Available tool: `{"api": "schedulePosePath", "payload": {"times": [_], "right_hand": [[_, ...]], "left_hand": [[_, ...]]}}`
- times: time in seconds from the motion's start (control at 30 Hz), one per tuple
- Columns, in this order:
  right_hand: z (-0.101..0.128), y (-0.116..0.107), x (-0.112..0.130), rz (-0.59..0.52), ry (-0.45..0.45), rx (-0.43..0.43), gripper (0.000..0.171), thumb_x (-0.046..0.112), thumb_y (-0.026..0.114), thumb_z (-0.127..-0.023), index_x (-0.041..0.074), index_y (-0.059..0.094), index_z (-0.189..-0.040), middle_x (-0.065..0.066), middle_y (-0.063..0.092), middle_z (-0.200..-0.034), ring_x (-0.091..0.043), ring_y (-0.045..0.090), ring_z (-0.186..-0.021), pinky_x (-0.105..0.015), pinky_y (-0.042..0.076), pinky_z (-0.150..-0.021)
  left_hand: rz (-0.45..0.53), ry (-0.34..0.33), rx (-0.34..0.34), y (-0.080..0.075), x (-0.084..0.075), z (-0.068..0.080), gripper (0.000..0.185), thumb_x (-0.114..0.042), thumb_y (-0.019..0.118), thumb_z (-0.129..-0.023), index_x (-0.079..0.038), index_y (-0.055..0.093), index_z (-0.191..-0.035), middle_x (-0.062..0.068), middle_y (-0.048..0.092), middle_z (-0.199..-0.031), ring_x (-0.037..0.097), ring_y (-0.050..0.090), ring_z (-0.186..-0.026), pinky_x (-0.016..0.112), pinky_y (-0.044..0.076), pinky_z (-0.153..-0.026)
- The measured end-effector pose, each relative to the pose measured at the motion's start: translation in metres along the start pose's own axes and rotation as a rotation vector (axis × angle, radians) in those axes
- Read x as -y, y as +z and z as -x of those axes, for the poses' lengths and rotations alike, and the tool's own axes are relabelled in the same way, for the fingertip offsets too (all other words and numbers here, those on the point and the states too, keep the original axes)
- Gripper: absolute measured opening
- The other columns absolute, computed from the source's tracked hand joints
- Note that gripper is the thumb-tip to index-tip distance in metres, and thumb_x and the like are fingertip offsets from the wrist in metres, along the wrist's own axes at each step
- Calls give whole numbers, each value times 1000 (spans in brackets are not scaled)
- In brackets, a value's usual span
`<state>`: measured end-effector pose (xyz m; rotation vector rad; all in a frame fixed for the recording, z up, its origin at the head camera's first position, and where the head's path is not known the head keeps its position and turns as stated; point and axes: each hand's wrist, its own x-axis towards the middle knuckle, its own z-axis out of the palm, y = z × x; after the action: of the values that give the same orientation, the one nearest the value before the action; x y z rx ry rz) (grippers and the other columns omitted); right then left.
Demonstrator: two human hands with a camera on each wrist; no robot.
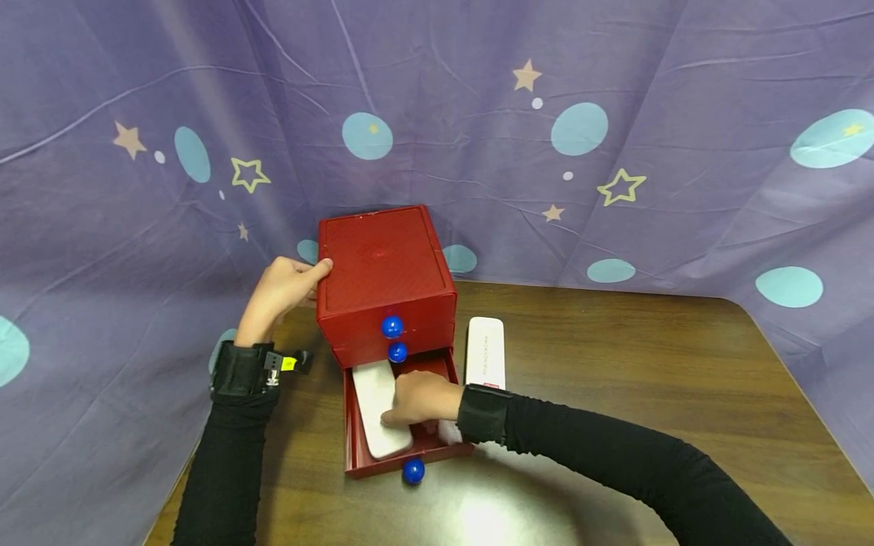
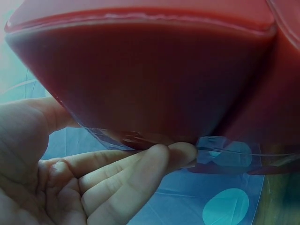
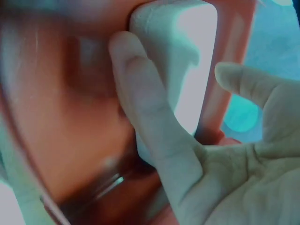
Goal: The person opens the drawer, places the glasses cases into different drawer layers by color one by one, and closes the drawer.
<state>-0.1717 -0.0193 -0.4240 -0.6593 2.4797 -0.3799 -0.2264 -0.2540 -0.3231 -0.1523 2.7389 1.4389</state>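
Note:
A red three-drawer chest (image 1: 385, 265) with blue ball knobs (image 1: 392, 327) stands on the wooden table (image 1: 614, 364). Its bottom drawer (image 1: 353, 447) is pulled out, and a white oblong case (image 1: 374, 390) lies inside. My right hand (image 1: 403, 409) reaches into the drawer. In the right wrist view, this hand (image 3: 176, 61) has a straight finger (image 3: 140, 93) lying along the white case (image 3: 197, 28), with the thumb spread away. My left hand (image 1: 293, 284) holds the chest's left side, thumb on the top edge. The left wrist view shows its fingers (image 2: 140, 168) against the chest (image 2: 140, 70).
A second white oblong case (image 1: 485, 353) lies on the table just right of the chest. A purple cloth (image 1: 614, 152) with stars and dots hangs close behind and to the left. The table's front edge is near the drawer's knob (image 1: 413, 471).

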Motion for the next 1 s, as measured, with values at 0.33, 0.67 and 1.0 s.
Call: {"api": "schedulePosePath", "payload": {"times": [0.33,0.67,1.0], "right_hand": [[17,-30,-12,135,-145,73,41,41,77,-88,19,52,-64,8,48,-59,-7,46,-55,-22,33,-51],[34,-51,-26,233,-253,171,35,42,77,-89,12,70,-105,3,69,-91,-11,62,-83,-28,53,-73],[48,-68,-49,171,-377,157,40,30,79,-89,9,69,-122,2,69,-93,-10,61,-81,-27,54,-74]], "left_hand": [[10,2,-9,0,1,0,51,-41,61,-99,-21,54,-53,-16,55,-52,5,67,-60,21,45,-49],[2,3,-11,1,3,-2,50,-41,61,-99,-20,54,-54,-13,55,-54,4,66,-58,22,41,-47],[-6,-1,-17,3,4,-2,51,-42,62,-99,-20,54,-53,-14,52,-52,7,65,-59,22,35,-45]]}}
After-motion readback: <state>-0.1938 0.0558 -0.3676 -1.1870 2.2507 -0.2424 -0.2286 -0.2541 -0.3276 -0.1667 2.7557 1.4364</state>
